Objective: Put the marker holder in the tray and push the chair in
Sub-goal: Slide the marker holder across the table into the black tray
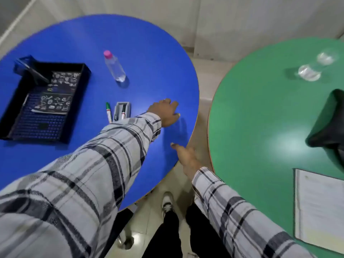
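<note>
The grey marker holder (122,109) lies on the blue round table (141,53) with markers inside it, and a green-capped marker (108,112) lies loose just left of it. Further left on the same table sits the black tray (37,125), holding a dark printed booklet (55,92). My left hand (165,113) rests palm down on the table, right of the holder and not touching it, holding nothing. At the table's near right edge my right hand (186,158) is flat with fingers stretched out, empty. Part of a chair with a chrome base (126,241) shows under the table's near edge.
A clear bottle with a pink cap (114,67) stands behind the holder. To the right is a green round table (260,108) with a clear plastic bottle (314,68), a black object (329,125) and a paper pad (320,211). My legs and a shoe (167,202) stand in the gap between the tables.
</note>
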`<state>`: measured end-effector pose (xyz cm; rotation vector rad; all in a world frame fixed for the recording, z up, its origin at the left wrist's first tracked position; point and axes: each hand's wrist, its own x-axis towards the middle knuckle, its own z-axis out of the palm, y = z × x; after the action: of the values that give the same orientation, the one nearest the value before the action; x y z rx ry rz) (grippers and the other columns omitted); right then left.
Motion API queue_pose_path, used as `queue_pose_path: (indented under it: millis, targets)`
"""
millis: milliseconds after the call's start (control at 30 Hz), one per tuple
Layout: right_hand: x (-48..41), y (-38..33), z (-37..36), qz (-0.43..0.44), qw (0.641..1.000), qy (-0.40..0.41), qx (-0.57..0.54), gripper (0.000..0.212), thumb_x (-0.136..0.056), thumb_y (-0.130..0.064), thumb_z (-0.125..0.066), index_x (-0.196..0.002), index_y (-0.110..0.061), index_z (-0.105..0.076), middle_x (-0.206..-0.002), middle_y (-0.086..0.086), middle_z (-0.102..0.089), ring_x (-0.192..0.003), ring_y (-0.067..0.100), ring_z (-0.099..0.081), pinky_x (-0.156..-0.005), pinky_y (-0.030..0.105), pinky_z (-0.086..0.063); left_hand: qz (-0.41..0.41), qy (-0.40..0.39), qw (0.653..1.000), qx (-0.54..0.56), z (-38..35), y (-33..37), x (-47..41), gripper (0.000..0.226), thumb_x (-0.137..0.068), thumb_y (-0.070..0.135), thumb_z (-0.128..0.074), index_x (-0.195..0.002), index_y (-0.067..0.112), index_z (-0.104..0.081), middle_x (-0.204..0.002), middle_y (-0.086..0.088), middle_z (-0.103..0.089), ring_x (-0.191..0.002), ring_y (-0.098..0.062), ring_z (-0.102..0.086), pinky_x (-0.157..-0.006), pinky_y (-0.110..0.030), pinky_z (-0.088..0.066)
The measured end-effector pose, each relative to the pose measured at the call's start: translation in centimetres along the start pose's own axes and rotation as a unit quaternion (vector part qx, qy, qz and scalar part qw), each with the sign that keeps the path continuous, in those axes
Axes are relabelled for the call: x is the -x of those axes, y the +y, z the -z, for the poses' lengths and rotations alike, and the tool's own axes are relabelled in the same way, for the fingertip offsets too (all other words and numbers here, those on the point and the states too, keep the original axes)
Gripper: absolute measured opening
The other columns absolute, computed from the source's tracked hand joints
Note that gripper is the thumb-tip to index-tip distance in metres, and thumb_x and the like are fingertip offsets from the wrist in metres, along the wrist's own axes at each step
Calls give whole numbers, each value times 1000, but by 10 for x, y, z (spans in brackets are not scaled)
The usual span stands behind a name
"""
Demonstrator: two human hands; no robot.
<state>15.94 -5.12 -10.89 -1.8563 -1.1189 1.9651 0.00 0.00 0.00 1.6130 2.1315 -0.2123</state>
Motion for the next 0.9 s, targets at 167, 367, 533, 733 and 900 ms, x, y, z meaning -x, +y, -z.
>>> queue_pose_path:
  millis: [167, 367, 533, 733, 900]
  targets:
    - [-29, 14, 15, -23, 984, -111, -140, 31, -93, -18, -75, -123, -11, -71, -124, 4, -76, -114, 23, -72, -106, 50, -55, -96, 18, 991, -89, -45, 15, -55, 71, -104, 45, -36, -162, 8, -20, -171, -19, -12, -159, -35, -16, -128, -49, -23]
    - [-45, 35, 10, -33, 974, -110, -197, 29, -94, -26, -73, -119, -10, -74, -125, 9, -77, -120, 30, -71, -106, 51, -54, -137, 80, 981, -108, -88, 21, -78, 85, -99, 60, -15, -164, 5, -16, -173, -14, -10, -161, -31, -13, -131, -46, -16]
    - [-47, 31, 6, -54, 983, -66, -160, 13, -99, -25, -66, -90, -17, -71, -99, 4, -78, -91, 24, -72, -84, 45, -59, -132, 129, 976, -116, -103, 21, -80, 80, -103, 57, -26, -163, 5, -20, -172, -13, -16, -161, -29, -16, -130, -48, -19]
    - [-43, 26, 13, -68, 985, -51, -150, 18, -101, -27, -63, -94, -12, -69, -93, 5, -74, -83, 21, -67, -74, 35, -52, -128, 131, 978, -99, -102, 30, -83, 84, -100, 60, -29, -163, 5, -20, -172, -13, -15, -161, -29, -15, -130, -48, -19]
    - [-42, 25, 24, -75, 984, -23, -158, 33, -101, -28, -64, -104, 5, -66, -94, 8, -73, -87, 23, -64, -80, 39, -53, -134, 137, 976, -98, -105, 42, -86, 83, -101, 60, -29, -164, 7, -19, -173, -13, -15, -161, -30, -14, -129, -48, -19]
